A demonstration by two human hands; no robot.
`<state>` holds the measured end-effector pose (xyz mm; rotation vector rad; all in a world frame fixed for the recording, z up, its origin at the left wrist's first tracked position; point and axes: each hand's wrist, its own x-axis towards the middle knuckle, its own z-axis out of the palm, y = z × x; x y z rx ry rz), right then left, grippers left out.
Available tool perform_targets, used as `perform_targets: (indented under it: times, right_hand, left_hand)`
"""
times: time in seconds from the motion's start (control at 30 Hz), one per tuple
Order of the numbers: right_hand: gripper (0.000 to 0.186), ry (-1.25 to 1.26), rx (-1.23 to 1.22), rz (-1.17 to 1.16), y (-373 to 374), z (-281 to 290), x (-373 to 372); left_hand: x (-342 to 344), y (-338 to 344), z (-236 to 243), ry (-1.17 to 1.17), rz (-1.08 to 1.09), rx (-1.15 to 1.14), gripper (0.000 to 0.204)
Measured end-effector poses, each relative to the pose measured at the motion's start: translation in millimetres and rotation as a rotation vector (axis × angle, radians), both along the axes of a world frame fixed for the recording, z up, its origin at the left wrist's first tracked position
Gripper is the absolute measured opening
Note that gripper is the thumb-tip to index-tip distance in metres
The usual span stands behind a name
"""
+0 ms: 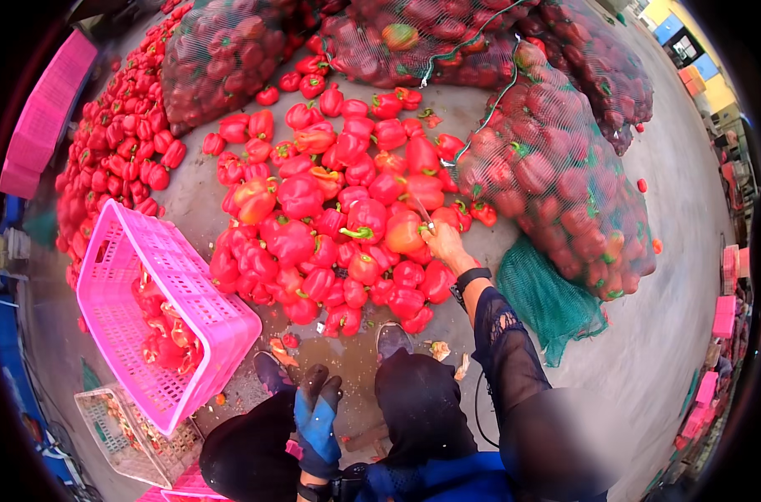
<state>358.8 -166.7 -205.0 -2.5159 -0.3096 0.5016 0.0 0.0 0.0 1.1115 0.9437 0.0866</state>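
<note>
My bare right hand (443, 241) grips a knife (422, 213) at the right side of a loose heap of red bell peppers (299, 197); its blade reaches among the peppers, next to an orange-red one (404, 231). My left hand (318, 418), in a blue glove with dark fingertips, is low in the view near my knees, fingers extended with nothing visible in them. To its left stands a tilted pink plastic crate (222, 326) with cut or broken peppers (165, 330) inside.
Stuffed mesh sacks of peppers (548, 184) line the back and right, beside a crumpled green net (548, 309). Another pile (121, 142) lies left, near stacked pink crates (50, 105). A pale crate (113, 427) with scraps sits lower left on the wet concrete floor (661, 318).
</note>
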Motion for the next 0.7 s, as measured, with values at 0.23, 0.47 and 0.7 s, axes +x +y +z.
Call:
perform_targets:
  times: [0.23,0.47,0.7]
  right_hand:
    - [0.027,-0.127,0.220,0.146,10,64,-41]
    - [0.021,-0.616,0.507,0.508,25,269,-138]
    - [0.033,-0.417,0.487,0.675,-7,333,-253]
  left_hand:
    - [19,6,-17,-0.201,0.280,-0.496,0.058]
    - [77,-7,31,-0.770,0.114,-0.952,0.064]
    - [29,-29,80,-0.901,0.176,-0.731,0.064]
